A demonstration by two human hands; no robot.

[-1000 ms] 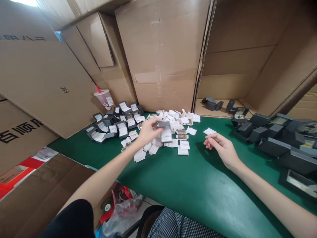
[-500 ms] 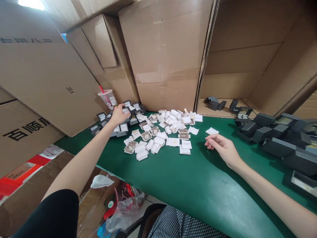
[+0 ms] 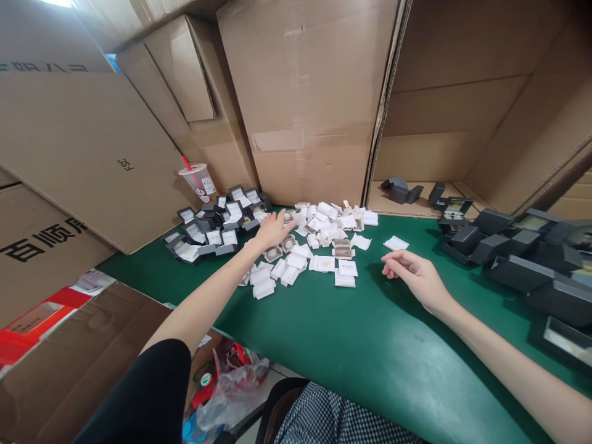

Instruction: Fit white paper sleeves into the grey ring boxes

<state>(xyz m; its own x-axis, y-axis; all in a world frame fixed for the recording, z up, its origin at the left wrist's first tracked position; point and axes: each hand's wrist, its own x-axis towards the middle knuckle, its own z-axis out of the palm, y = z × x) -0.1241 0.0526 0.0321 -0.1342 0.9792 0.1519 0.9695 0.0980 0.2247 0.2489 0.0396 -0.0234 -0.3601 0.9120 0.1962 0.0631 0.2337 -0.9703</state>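
My left hand [image 3: 275,229] reaches over the left part of a heap of small white card inserts [image 3: 326,225], fingers stretched out and nothing seen in them. Left of it lies a cluster of small open black boxes [image 3: 208,228] with white insides. My right hand [image 3: 411,274] hovers near the green table, its fingers loosely curled together with nothing visible between them. Just beyond those fingers is a single white card [image 3: 396,243]. Nearer to me, a printed white card [image 3: 348,269] rests at the front of the heap.
Large dark boxes [image 3: 522,271] crowd the right side of the green table [image 3: 370,345]. A lidded cup [image 3: 202,182] with a red straw stands at the back left. Tall cardboard [image 3: 309,98] walls off the rear, and an opened carton [image 3: 456,111] stands at back right.
My left hand has moved right, from the black boxes to above the white inserts, and its fingers are now stretched out. My right hand has hardly moved.
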